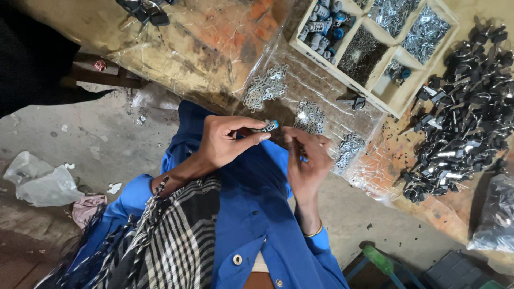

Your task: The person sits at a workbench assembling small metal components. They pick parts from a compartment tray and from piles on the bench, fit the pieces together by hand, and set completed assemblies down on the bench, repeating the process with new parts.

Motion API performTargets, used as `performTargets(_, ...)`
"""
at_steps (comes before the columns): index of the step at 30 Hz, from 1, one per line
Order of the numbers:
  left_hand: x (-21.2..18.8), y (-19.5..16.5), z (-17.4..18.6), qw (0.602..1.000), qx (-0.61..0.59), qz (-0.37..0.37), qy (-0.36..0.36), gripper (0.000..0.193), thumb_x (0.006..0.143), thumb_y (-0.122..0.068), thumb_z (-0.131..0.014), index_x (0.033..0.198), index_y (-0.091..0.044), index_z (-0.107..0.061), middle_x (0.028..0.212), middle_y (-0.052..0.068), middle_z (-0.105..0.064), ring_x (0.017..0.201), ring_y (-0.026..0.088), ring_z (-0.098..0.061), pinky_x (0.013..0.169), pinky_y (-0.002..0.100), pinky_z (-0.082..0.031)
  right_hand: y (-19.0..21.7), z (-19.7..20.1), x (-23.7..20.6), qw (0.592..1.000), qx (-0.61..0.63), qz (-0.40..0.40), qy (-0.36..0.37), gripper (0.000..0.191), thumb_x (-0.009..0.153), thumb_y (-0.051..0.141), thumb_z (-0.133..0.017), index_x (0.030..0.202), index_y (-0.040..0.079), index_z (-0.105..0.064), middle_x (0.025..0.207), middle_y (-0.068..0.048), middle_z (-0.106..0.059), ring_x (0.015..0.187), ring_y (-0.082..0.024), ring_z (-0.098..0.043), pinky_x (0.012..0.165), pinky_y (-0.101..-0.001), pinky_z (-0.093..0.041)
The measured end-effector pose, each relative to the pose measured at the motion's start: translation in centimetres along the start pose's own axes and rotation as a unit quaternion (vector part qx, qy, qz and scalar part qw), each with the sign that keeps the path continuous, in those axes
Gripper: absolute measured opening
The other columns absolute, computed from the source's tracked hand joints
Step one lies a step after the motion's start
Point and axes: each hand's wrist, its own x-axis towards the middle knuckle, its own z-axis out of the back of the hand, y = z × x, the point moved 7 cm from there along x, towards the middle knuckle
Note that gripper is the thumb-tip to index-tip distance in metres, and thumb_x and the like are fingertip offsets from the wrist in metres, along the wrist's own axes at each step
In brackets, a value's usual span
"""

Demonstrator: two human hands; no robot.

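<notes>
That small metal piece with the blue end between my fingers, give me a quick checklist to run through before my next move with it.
1. Small metal piece with blue end pinched in left hand: ok, thumb and forefinger close on it.
2. Right hand near enough to help: ok, its fingers curl just beside the piece; what they hold, cannot tell.
3. Piece's orientation: cannot tell, too small.
4. Loose silver parts within sight on the plastic sheet: ok.
5. Wooden compartment tray stocked: ok, several sections hold parts.
6. Pile of black parts apart from the silver ones: ok.
</notes>
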Motion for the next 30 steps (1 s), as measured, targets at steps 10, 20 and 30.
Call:
performTargets(10, 0.3, -0.8, 0.1, 0.997, 0.067, -0.039, -0.004, 0.023, 0.086, -0.009, -0.087, 0.105, -0.001, -0.077, 0.101, 0.012, -0.079, 0.086, 0.014, -0.078, 0.073, 0.025, -0.064, 1.0, -1.3, -0.5, 0.997, 0.069, 0.002, -0.025, 0.010, 0.095, 0.002, -0.077, 0.103, 0.004, -0.072, 0.105, -0.007, -0.075, 0.096, -0.015, -0.069, 0.085, -0.0292, -0.050)
performTargets(20, 0.0, -1.7, -0.3, 0.985, 0.131, -0.114, 0.004, 0.023, 0.086, -0.005, -0.085, 0.107, -0.002, -0.076, 0.108, 0.013, -0.078, 0.097, 0.023, -0.079, 0.080, 0.030, -0.064, 1.3, -1.2, -1.0, 0.998, 0.031, 0.034, -0.048, 0.031, 0.088, -0.001, -0.084, 0.109, 0.006, -0.062, 0.097, -0.004, -0.075, 0.081, -0.013, -0.057, 0.084, -0.0310, -0.045)
performTargets(30, -0.2, -1.8, -1.3, 0.978, 0.151, -0.136, 0.038, 0.022, 0.087, -0.004, -0.083, 0.107, -0.002, -0.075, 0.109, 0.012, -0.078, 0.097, 0.024, -0.079, 0.079, 0.031, -0.064, 0.5, -0.7, -1.0, 0.998, 0.044, 0.031, -0.037, 0.030, 0.087, 0.001, -0.086, 0.107, 0.006, -0.063, 0.097, -0.002, -0.076, 0.079, -0.012, -0.057, 0.081, -0.0317, -0.044)
